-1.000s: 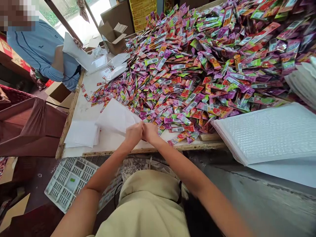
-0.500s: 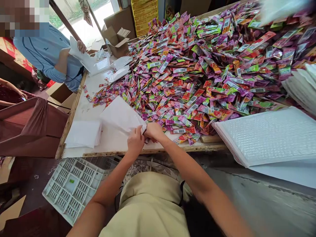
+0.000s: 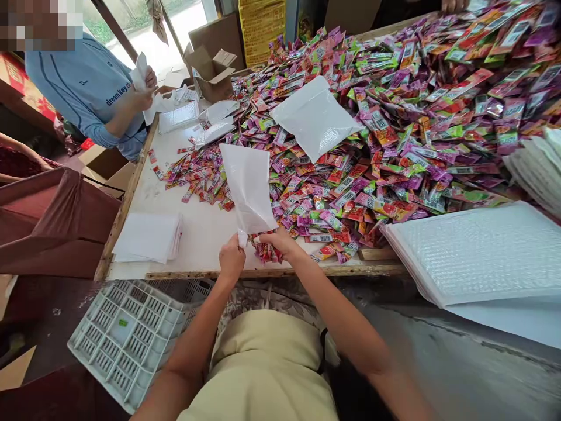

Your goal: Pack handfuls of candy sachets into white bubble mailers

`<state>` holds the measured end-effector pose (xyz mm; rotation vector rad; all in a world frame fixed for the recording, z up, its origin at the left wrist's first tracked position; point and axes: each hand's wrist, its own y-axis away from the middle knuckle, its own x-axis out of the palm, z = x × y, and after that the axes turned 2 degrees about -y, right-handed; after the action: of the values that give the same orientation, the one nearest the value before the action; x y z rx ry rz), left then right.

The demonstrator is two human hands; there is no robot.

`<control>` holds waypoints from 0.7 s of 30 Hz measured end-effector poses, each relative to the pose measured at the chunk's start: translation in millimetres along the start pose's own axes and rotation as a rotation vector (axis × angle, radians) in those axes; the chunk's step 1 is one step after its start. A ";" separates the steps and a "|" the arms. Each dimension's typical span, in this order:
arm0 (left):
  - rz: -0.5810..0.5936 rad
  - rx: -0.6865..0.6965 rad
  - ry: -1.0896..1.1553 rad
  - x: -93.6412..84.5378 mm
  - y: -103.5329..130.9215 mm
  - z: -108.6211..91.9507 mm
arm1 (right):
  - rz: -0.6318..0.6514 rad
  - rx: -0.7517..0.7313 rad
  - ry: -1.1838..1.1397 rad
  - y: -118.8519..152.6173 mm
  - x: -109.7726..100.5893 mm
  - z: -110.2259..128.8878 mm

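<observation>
My left hand [image 3: 232,257] is closed on the near left corner of a white mailer bag [image 3: 249,184], which points away from me over the table. My right hand [image 3: 279,242] is closed round a bunch of small red and pink sachets [image 3: 268,252] at the bag's near right end. Beyond the hands spreads a large heap of colourful sachets [image 3: 324,169]. On that heap lies another white bag [image 3: 316,118]. A stack of flat white bags [image 3: 146,237] rests on the table left of my hands.
Padded white mailers [image 3: 482,257] are piled at the right. Beyond the table's left side stands a person in a blue top [image 3: 99,93], holding white material. An open carton [image 3: 213,76] sits at the back; a plastic crate [image 3: 127,339] is below the table edge.
The held bag has turned more upright and the sachets in my right hand now show. A white bag has come to lie on the heap. The other person's hands have come together.
</observation>
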<state>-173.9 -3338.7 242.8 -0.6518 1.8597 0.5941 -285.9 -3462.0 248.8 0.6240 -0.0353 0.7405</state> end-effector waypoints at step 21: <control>0.221 -0.224 1.322 13.7 14.8 -29.0 | 0.121 -0.354 -0.035 16.8 13.4 -31.6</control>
<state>-207.5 -3349.3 241.6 -1.1503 3.1452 0.5450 -292.5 -3427.0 234.9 0.2979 -0.2337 0.8168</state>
